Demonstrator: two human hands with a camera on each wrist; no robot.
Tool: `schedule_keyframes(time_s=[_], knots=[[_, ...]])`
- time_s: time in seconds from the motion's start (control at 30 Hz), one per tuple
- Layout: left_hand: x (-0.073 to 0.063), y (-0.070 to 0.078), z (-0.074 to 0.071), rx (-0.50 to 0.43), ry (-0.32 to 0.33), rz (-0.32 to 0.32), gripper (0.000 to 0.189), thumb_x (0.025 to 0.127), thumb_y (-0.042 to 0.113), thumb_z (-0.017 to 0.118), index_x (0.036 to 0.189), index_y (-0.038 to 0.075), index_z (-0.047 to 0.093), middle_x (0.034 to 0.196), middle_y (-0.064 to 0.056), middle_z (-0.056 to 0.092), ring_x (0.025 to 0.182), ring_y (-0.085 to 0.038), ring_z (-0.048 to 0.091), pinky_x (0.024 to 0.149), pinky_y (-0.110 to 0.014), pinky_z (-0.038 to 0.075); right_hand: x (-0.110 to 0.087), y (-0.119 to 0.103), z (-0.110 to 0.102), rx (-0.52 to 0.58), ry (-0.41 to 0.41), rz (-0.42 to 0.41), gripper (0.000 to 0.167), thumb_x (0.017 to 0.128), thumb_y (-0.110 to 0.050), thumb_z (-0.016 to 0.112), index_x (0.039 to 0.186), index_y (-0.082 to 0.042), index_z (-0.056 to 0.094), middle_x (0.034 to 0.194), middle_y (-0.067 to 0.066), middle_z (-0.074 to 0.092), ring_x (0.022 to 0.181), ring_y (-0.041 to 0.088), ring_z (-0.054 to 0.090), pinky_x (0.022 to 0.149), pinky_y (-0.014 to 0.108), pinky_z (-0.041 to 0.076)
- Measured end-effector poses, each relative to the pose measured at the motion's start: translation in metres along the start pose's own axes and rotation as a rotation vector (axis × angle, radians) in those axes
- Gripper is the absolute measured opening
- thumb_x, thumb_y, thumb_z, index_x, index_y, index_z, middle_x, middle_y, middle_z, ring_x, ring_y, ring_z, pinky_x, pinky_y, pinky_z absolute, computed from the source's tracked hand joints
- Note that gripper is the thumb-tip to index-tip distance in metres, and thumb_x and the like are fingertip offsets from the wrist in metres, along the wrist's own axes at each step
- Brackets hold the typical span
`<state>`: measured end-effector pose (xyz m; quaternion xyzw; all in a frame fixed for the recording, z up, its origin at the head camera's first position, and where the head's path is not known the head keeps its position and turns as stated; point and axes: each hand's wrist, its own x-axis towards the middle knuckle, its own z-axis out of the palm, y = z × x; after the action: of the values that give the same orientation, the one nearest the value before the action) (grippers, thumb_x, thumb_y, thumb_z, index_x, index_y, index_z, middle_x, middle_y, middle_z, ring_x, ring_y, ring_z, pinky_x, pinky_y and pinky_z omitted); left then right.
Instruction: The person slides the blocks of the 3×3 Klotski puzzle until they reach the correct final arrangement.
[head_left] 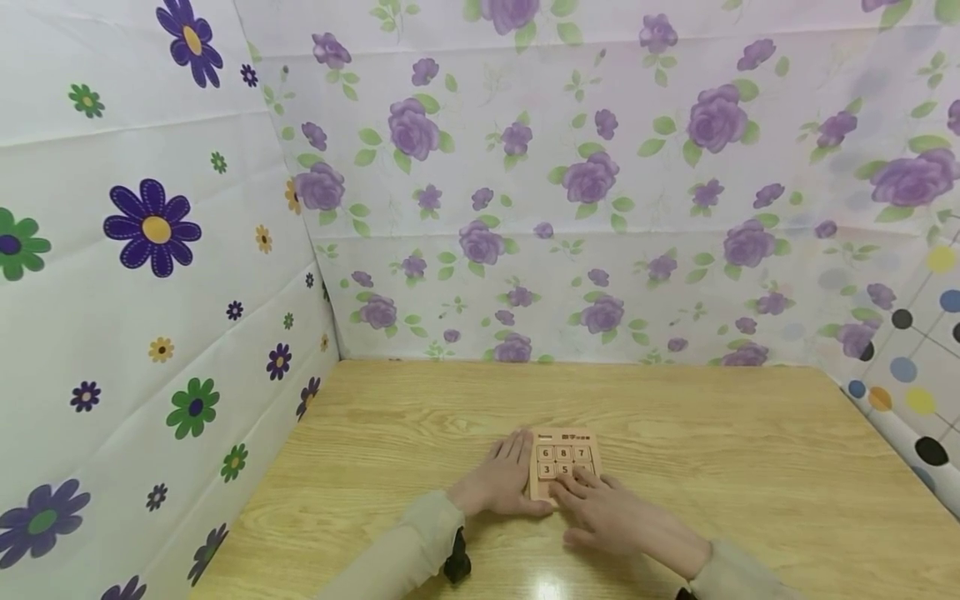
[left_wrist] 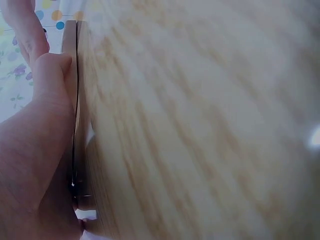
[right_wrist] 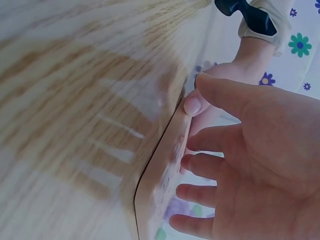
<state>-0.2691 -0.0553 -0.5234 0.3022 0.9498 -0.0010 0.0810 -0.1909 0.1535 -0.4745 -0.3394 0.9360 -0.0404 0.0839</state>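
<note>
A flat wooden number slide puzzle (head_left: 566,437) lies on the table, with square tiles marked 6, 8, 7, 3 and 5 showing. My left hand (head_left: 501,482) rests along its left side with the fingers fairly straight. In the right wrist view the left thumb (right_wrist: 194,106) touches the puzzle's near edge. Over the lower part of the board, my right hand (head_left: 611,517) reaches in from the right, palm down, its fingers (right_wrist: 200,166) spread and slightly bent at the tiles. The right hand hides the lower tiles, so which of them it touches I cannot tell.
The wood-grain table (head_left: 390,417) reflects a bright light near its front. A purple-rose sheet (head_left: 517,275) hangs behind it, a daisy-print sheet (head_left: 150,333) on the left and a dotted sheet (head_left: 918,358) on the right. A black strap (head_left: 457,560) hangs at the left cuff.
</note>
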Motion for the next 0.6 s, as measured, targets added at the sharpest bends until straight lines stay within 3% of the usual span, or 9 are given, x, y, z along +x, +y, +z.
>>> schedule_keyframes(time_s=[0.3,0.6], knots=[[-0.001,0.001,-0.001,0.009,-0.012,0.001,0.121,0.078,0.085,0.041,0.154,0.0,0.001,0.163,-0.018,0.001,0.151,-0.029,0.007,0.123,-0.043,0.017,0.008,0.004,0.003,-0.007,0.05,-0.023,0.067,0.095,-0.049,0.05,0.147,-0.007,0.04,0.154,0.014,0.037,0.143,0.042,0.028,0.11,0.064,0.032],[-0.001,0.0,-0.002,0.006,-0.008,0.009,0.12,0.079,0.084,0.042,0.154,0.0,0.002,0.163,-0.018,0.003,0.151,-0.029,0.008,0.123,-0.042,0.016,0.014,0.005,0.004,0.035,0.036,0.002,0.068,0.096,-0.048,0.05,0.149,-0.006,0.037,0.155,0.015,0.034,0.145,0.041,0.025,0.111,0.066,0.028]])
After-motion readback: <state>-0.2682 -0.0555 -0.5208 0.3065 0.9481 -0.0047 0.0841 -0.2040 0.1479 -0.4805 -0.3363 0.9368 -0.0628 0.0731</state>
